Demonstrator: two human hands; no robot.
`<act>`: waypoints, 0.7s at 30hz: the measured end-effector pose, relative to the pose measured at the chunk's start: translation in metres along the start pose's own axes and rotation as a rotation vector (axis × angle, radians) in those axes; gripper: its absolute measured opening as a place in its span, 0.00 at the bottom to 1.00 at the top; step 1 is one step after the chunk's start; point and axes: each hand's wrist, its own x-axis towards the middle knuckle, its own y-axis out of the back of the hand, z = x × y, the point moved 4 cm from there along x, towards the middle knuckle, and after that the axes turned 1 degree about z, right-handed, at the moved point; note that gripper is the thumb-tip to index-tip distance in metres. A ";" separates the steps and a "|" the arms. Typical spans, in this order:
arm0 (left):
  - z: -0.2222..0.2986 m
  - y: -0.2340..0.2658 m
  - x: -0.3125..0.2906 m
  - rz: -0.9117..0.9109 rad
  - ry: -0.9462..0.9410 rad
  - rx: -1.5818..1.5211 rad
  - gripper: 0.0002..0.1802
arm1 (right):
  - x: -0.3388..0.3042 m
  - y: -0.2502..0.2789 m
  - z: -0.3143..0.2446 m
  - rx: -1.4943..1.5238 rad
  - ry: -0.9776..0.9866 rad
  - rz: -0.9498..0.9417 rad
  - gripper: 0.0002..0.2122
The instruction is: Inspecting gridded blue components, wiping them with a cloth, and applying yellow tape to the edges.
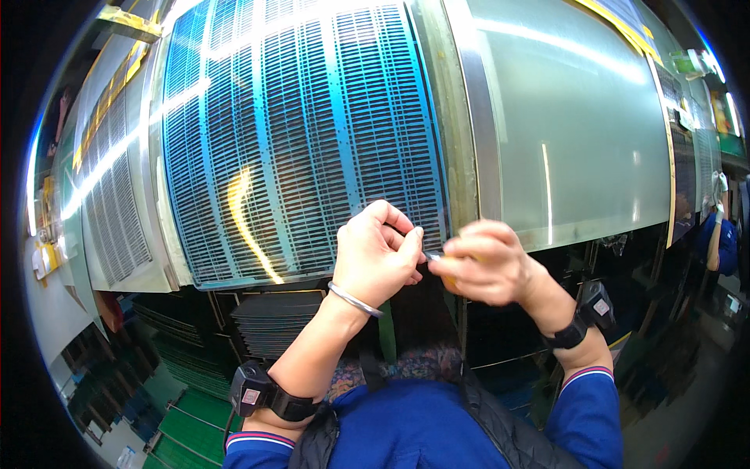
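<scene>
My left hand (pixel 376 252), with a silver bangle on its wrist, is closed in a pinch at the near right corner of the blue slotted sheet (pixel 305 148). A small dark bit shows at its fingertips, too little to name. My right hand (pixel 486 264) is closed and somewhat blurred by motion. It grips a small tool with an orange-yellow part (pixel 450 283) and a short shiny tip that points at my left fingertips; its exact kind is mostly hidden. The tip and the left fingers are very close together, and I cannot tell whether they touch.
A metal frame bar (pixel 478 102) runs beside the blue sheet. To its right lies a pale glossy panel (pixel 578 133), and another slotted panel (pixel 117 219) is on the left. Stacked dark sheets (pixel 277 324) sit below the table edge. Another person's blue sleeve (pixel 726 248) shows at far right.
</scene>
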 end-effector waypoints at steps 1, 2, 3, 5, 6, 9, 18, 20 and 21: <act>-0.001 0.000 0.000 -0.006 0.002 -0.006 0.07 | -0.003 0.003 -0.007 -0.006 -0.035 0.046 0.10; -0.003 -0.001 0.000 0.002 -0.004 0.014 0.06 | -0.007 0.008 -0.014 -0.054 0.024 0.095 0.09; -0.004 -0.001 -0.001 0.006 -0.036 0.014 0.06 | -0.010 0.011 -0.022 -0.103 0.080 0.143 0.09; -0.008 0.000 -0.006 0.031 -0.134 0.010 0.06 | -0.016 0.018 -0.019 -0.086 -0.324 0.229 0.10; -0.008 0.000 -0.013 0.050 -0.282 0.054 0.06 | -0.020 0.019 -0.021 0.022 -0.512 0.273 0.12; -0.013 0.022 -0.062 0.213 -0.928 0.397 0.12 | -0.011 -0.001 -0.035 0.208 -0.634 0.372 0.15; -0.081 0.159 -0.093 0.601 -0.528 1.262 0.61 | 0.049 -0.090 -0.082 0.128 -0.625 -0.066 0.15; -0.076 0.139 -0.090 0.503 -0.638 1.140 0.61 | 0.059 -0.106 -0.094 0.184 -0.589 -0.101 0.17; -0.074 0.125 -0.087 0.414 -0.665 1.076 0.60 | 0.062 -0.111 -0.097 0.144 -0.586 -0.116 0.13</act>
